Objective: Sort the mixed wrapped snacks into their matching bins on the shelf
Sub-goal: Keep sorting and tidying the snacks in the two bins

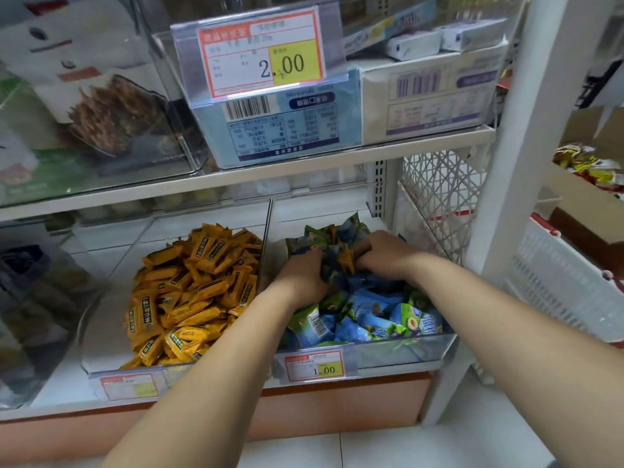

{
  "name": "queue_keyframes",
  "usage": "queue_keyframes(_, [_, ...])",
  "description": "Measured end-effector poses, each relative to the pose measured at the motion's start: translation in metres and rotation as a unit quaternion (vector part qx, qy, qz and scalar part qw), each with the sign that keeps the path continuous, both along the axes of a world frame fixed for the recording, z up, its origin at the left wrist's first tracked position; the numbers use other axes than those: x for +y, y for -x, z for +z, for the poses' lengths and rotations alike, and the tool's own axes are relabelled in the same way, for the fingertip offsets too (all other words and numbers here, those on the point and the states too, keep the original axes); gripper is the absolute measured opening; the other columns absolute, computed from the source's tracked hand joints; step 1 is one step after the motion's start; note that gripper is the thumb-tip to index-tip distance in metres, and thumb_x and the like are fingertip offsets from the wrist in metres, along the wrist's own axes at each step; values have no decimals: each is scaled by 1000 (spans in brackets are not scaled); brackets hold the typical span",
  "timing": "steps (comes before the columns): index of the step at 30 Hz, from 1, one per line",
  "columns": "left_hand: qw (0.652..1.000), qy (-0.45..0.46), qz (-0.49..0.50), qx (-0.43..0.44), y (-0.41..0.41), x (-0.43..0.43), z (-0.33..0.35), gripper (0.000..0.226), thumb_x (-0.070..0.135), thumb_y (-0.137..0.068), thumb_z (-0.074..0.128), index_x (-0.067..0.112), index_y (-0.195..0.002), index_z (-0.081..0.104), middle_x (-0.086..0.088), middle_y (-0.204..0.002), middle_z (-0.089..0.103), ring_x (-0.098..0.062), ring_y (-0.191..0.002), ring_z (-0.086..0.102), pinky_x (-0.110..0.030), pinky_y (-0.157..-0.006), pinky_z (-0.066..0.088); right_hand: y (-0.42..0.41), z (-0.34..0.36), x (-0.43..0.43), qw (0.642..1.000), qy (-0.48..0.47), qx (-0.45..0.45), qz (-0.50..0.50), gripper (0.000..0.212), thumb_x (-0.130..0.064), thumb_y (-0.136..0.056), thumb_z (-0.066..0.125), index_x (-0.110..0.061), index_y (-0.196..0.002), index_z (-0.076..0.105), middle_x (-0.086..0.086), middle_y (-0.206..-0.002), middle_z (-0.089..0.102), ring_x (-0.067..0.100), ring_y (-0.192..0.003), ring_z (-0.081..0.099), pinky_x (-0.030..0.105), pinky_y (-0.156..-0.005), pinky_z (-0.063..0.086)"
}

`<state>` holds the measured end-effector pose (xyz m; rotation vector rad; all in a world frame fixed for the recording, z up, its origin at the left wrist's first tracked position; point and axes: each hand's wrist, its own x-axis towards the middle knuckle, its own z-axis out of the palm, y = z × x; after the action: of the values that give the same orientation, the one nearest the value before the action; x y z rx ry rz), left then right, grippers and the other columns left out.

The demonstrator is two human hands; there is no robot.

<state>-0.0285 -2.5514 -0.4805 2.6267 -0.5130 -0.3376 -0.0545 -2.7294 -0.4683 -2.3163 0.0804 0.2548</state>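
Two clear bins stand side by side on the lower shelf. The left bin (101, 319) holds a heap of orange wrapped snacks (192, 295). The right bin (435, 349) holds blue and green wrapped snacks (371, 319). One orange snack (346, 261) lies among the blue ones near the back of the right bin. Both my hands are inside the right bin. My left hand (304, 278) is dug into the blue packets, its fingers curled round some of them. My right hand (385, 255) has its fingers curled down beside the orange snack, touching it; the fingertips are hidden.
Price tags hang on the bin fronts (314, 366). The upper shelf (270, 163) carries boxed goods and a large price tag (263, 52) close above. A white shelf post (526, 146) and white lattice baskets (557, 282) stand on the right. Another clear bin (30, 298) stands far left.
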Motion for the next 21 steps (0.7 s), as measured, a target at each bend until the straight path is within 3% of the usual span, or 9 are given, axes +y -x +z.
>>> queue_keyframes(2, [997, 76, 30, 3, 2, 0, 3, 59, 43, -81, 78, 22, -132, 56, 0, -130, 62, -20, -117, 58, -25, -86, 43, 2, 2, 0, 999, -43, -16, -27, 28, -27, -89, 62, 0, -85, 69, 21, -81, 61, 20, -76, 56, 30, -67, 36])
queue_keyframes(5, [988, 146, 52, -3, 3, -3, 8, 61, 36, -82, 79, 22, -135, 52, 1, -133, 57, -17, -116, 54, -25, -88, 39, 5, 2, -1, 999, -39, -33, -13, 14, -31, -91, 64, -21, -89, 72, -1, -89, 69, 17, -87, 63, 29, -76, 46])
queue_keyframes(9, [972, 223, 75, 0, 3, -4, 14, 47, 27, -84, 78, 23, -126, 57, 7, -121, 57, -11, -107, 52, -18, -78, 40, 4, 0, -6, 995, -38, -72, -64, 11, -28, -95, 62, -22, -96, 71, -1, -97, 66, 16, -89, 59, 26, -66, 42])
queue_keyframes(12, [949, 285, 136, -9, 1, -1, 17, 42, 24, -87, 75, 24, -125, 57, 2, -122, 59, -15, -100, 59, -20, -72, 46, 1, -2, -10, 982, -68, -116, -133, 12, -31, -98, 57, -28, -93, 67, -3, -96, 63, 14, -86, 56, 27, -72, 40])
queue_keyframes(16, [967, 210, 139, -28, -1, 1, 16, 46, 19, -90, 71, 19, -133, 54, -3, -127, 60, -24, -110, 60, -34, -90, 52, -2, -5, -16, 960, -76, -181, -198, 15, -35, -99, 54, -31, -103, 68, -11, -97, 60, 10, -87, 53, 22, -76, 37])
queue_keyframes(18, [976, 168, 124, -67, 0, -1, 14, 36, 16, -92, 66, 17, -128, 60, -3, -128, 63, -21, -114, 59, -26, -92, 47, -3, -6, -15, 958, -58, -206, -191, 18, -35, -99, 54, -32, -107, 69, -14, -98, 59, 7, -87, 52, 19, -77, 36])
queue_keyframes(21, [978, 141, 112, -103, 2, -3, 10, 22, 12, -94, 60, 19, -111, 71, 2, -118, 68, -9, -100, 57, -19, -86, 40, -2, -2, -13, 952, -51, -248, -173, 15, -32, -99, 54, -35, -101, 69, -16, -94, 60, -3, -77, 52, 6, -64, 34])
